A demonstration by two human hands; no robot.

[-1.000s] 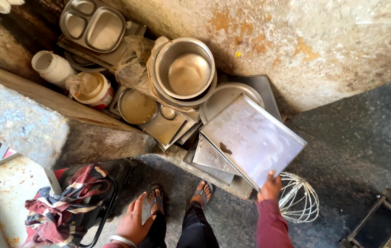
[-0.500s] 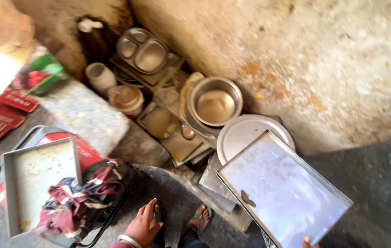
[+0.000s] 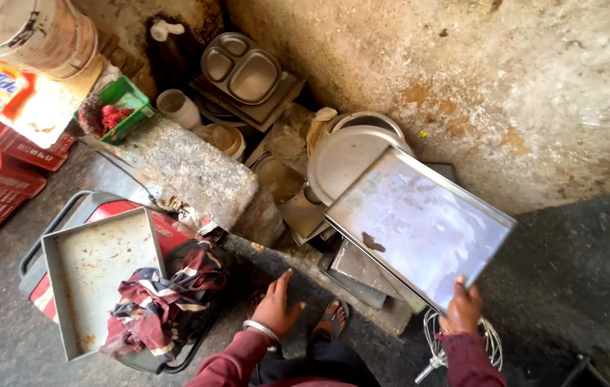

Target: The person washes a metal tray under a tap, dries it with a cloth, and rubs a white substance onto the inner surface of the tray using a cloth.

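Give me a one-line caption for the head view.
Right hand grips the near edge of a large flat metal tray tilted over stacked steel dishes; left hand rests open, empty.

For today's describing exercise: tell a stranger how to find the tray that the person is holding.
Start at the rough plastered wall and look down to the stack of steel dishes at its foot. The large rectangular tray lies tilted over that stack, its near edge gripped by the right hand. Unlike the round plate behind it, it is flat, straight-sided and biggest.
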